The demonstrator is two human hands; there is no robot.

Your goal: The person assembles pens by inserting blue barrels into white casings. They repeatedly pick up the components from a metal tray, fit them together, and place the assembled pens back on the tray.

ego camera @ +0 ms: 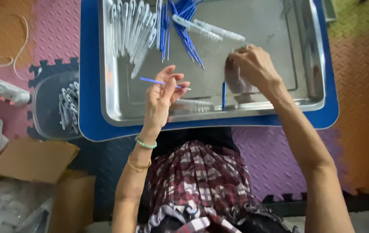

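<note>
Left hand (162, 96) pinches thin blue plastic stick (158, 81) at fingertips, above shiny steel tray (107, 86). Right hand (253, 64) curled, fingertips on tray floor (grasp unclear); second blue stick (223, 96) just below-left.

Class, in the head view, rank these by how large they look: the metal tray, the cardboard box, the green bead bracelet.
1. metal tray
2. cardboard box, partly cut off by the frame
3. green bead bracelet

Glossy metal tray (314, 64), foam floor mats (357, 86)
</note>
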